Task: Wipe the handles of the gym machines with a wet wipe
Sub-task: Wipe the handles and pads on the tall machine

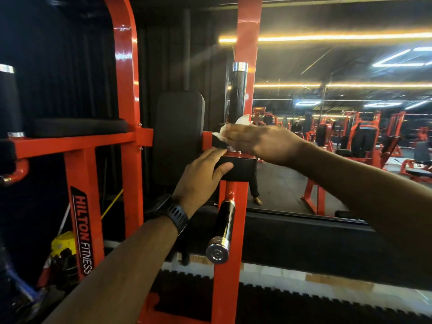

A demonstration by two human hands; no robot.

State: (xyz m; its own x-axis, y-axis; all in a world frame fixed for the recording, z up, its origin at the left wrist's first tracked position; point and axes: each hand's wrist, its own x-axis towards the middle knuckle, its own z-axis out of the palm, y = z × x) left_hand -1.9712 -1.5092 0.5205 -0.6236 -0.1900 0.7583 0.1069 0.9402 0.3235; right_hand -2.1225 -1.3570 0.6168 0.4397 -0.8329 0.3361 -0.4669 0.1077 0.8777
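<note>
A red gym machine frame stands before me with a black upright handle capped in chrome and a lower black handle pointing toward me. My right hand holds a white wet wipe against the base of the upright handle, above a black arm pad. My left hand, with a dark watch on its wrist, grips the near end of that arm pad, thumb along its front face. Most of the wipe is hidden under my right hand.
A black back pad sits between the red uprights. A second arm pad and handle are on the left. A mirror on the right reflects more red machines. A yellow object lies low left.
</note>
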